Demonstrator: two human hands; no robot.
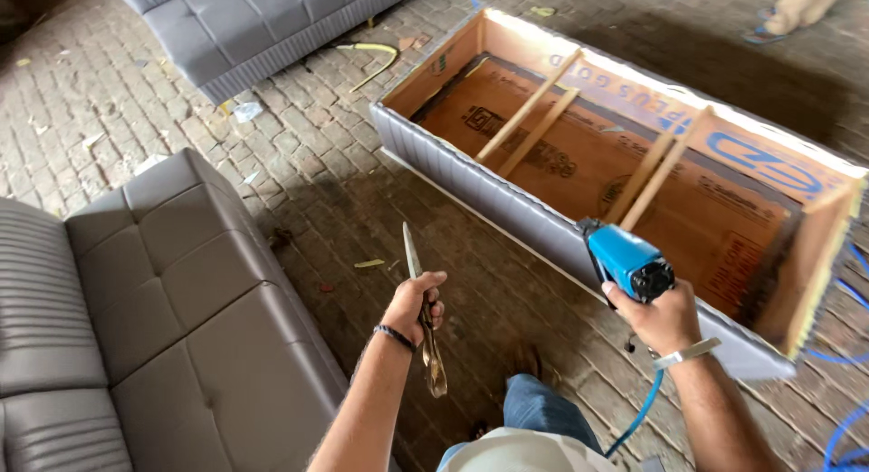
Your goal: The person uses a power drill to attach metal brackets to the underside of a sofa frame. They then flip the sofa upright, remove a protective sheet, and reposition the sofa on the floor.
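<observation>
My left hand is closed around a pair of long metal scissors, blades pointing up and away over the brick floor. My right hand grips a blue pneumatic staple gun with a blue air hose trailing down from it. The gun is held just above the near edge of an open wooden sofa frame lined with brown cardboard and crossed by wooden slats, its outer side covered in grey fabric. My knee in blue jeans shows between my arms.
A grey padded sofa section stands at the left, another grey cushion piece at the top. Scraps litter the brick floor. Another person's foot is at the top right. Blue hose loops lie at the right.
</observation>
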